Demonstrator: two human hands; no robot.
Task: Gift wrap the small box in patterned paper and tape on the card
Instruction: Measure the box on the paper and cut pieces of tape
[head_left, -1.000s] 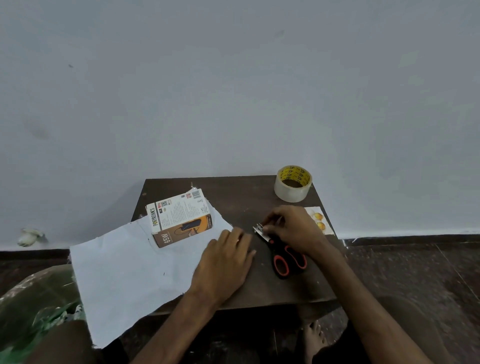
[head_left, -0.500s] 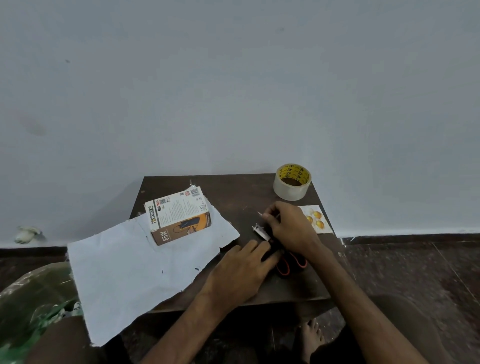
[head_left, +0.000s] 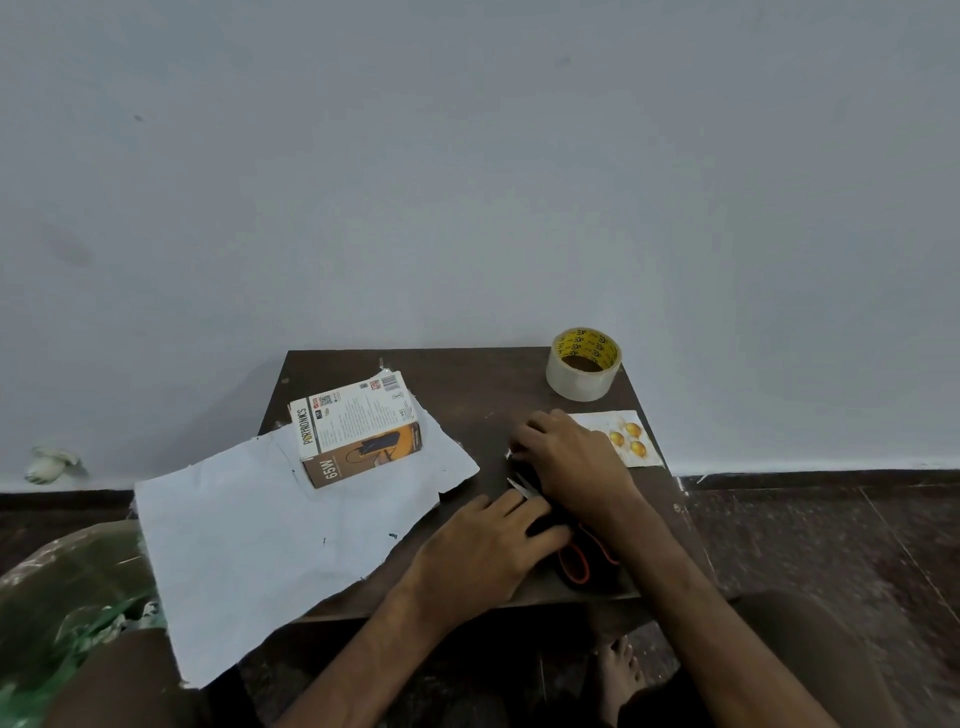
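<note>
two hands meet over a pair of scissors (head_left: 575, 562) near the front right of a small dark table (head_left: 483, 389) in the head view. the left hand (head_left: 483, 545) lies with its fingers fairly straight, their tips resting on the scissors about where blades and handles meet. the right hand (head_left: 571, 462) arches over the blades with its fingers bent downward; whether it grips the scissors or something small beside them cannot be told, since the palm hides that. only a bit of blade near the left fingertips and the black handles with orange rims show. the small box (head_left: 358, 431), white and brown with printed text, lies on its side on the far corner of a sheet of paper (head_left: 260, 530), well apart from both hands. the paper shows a plain white face and hangs off the table's left and front edges. a card (head_left: 631, 439) printed with yellow fruit lies flat at the right edge, partly under the right hand. a roll of clear tape (head_left: 583, 364) stands at the far right corner, just beyond the card. a bare foot (head_left: 618, 670) shows on the dark floor below the table.
</note>
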